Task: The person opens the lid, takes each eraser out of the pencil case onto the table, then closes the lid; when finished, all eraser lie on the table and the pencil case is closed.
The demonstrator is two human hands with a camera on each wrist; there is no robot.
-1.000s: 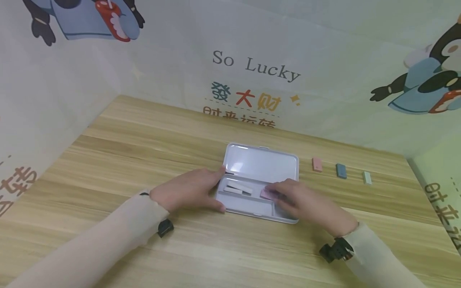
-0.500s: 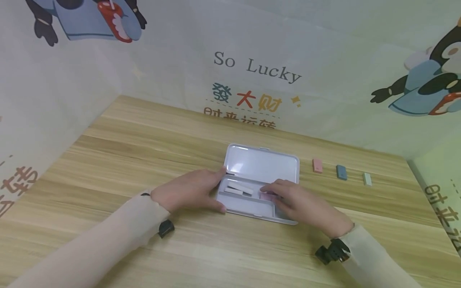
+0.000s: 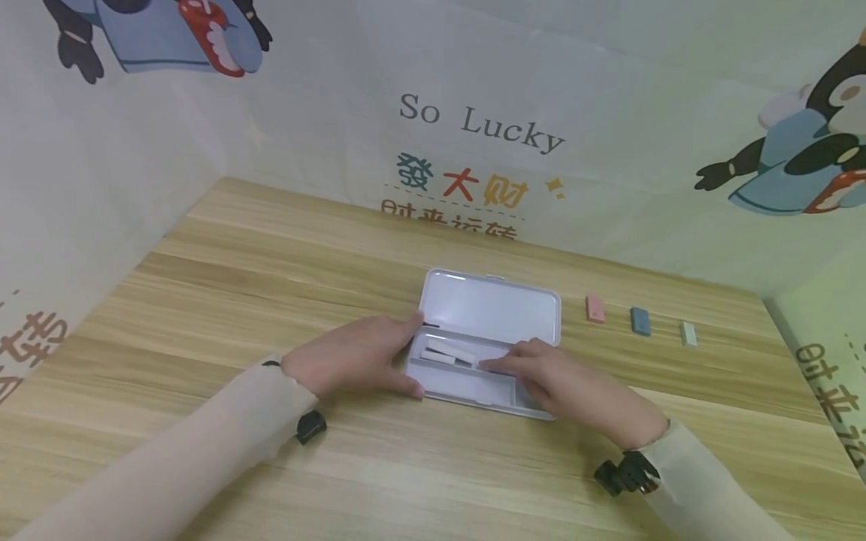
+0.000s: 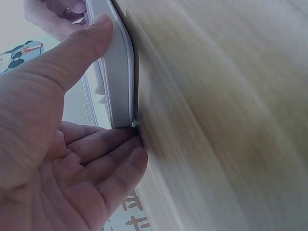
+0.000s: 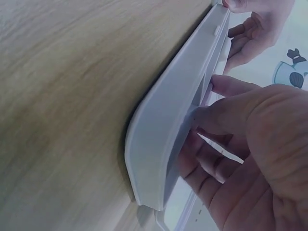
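Observation:
A pale lilac pencil case (image 3: 490, 308) lies open on the table, its lid toward the back. My left hand (image 3: 361, 353) grips the left end of the case between thumb and fingers. Two white sticks (image 3: 448, 353) lie in the upper compartment, apparently erasers. My right hand (image 3: 568, 383) reaches into this compartment, just right of the white sticks. Its fingers hold a purple eraser, nearly all hidden beneath them in the head view; a purple sliver (image 5: 208, 99) shows between thumb and index finger in the right wrist view.
Right of the case stand a pink eraser (image 3: 595, 309), a blue eraser (image 3: 640, 321) and a pale green eraser (image 3: 688, 333) in a row on the wooden table (image 3: 406, 481). A printed cloth (image 3: 325, 98) hangs behind the table.
My right fingers have shifted left inside the compartment, closer to the white sticks. The purple eraser, visible before, is now covered by them. My left hand has stayed put.

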